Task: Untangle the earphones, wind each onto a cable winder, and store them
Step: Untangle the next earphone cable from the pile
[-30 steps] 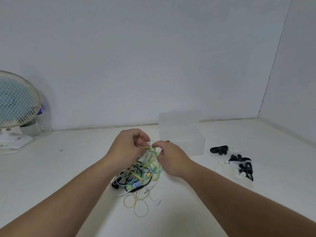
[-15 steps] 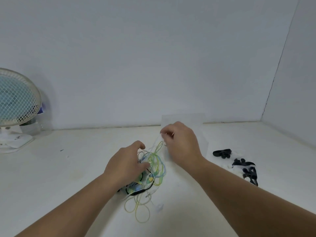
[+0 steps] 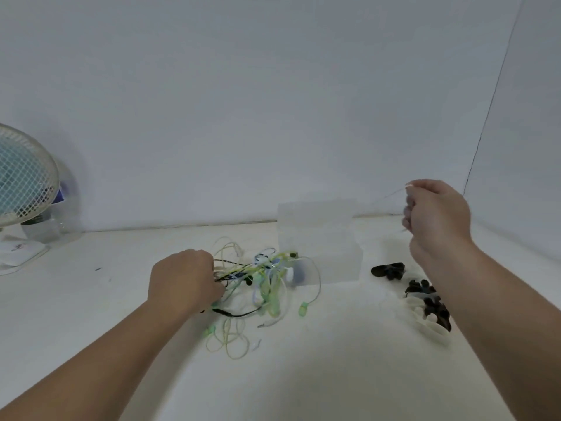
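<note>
fan (image 3: 25,174) cut off left, right hand (image 3: 437,217) blurred

A single wide-angle view from the person's head looks forward and down across the white table (image 3: 303,375) to the wall (image 3: 273,101) behind it. The left forearm (image 3: 91,360) and right forearm (image 3: 501,329) enter from the lower corners, so it sits close; a fan (image 3: 24,180) is cut by the left edge.

Left hand (image 3: 182,284) low, fingers curled into the earphone tangle (image 3: 261,281); right hand (image 3: 437,214) high, well to its right, pinching a thin cable (image 3: 393,193).
</note>
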{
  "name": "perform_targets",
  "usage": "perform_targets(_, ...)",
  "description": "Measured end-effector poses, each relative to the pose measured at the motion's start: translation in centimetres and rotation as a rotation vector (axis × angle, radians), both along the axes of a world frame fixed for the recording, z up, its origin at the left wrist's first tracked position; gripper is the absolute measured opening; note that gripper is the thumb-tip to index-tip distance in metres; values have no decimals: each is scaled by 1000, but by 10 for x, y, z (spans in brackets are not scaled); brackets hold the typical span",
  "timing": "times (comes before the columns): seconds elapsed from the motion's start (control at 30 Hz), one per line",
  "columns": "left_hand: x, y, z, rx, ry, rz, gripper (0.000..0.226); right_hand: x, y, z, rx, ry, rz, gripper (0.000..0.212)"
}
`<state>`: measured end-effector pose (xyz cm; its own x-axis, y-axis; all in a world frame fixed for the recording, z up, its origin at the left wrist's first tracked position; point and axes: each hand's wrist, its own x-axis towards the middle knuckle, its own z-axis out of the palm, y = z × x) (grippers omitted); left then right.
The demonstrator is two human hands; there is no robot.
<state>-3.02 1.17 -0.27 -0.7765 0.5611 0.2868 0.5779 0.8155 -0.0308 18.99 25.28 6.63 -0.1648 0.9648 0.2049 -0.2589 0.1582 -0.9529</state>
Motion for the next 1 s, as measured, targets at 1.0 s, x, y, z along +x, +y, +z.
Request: perform_targets(1.0,38,92,-30,380,-276,-427,62,17,17,-72,4,-371,315,23)
